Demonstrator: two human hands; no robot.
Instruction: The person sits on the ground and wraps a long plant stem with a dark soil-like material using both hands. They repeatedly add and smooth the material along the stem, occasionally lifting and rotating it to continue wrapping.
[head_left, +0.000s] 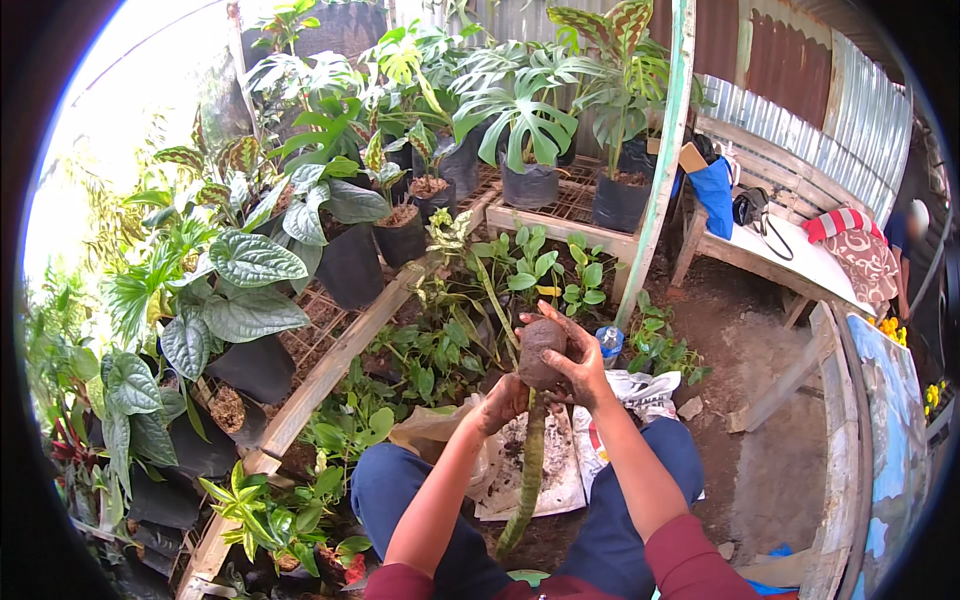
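A rounded ball of wet brown soil is between my two hands, above my lap. My right hand wraps its right side, fingers spread over the top and thumb across the front. Just below, my left hand grips at the ball's lower left, where a snake plant leaf joins it. The mottled green leaf hangs down from the ball between my knees. Soil smears both hands. Under them lies a white woven sack with dark soil crumbs on it.
Potted monsteras and other foliage plants in black bags stand on a wood-framed rack. A plastic bottle stands beyond my right hand. A green post rises near a bench. Another person is at far right.
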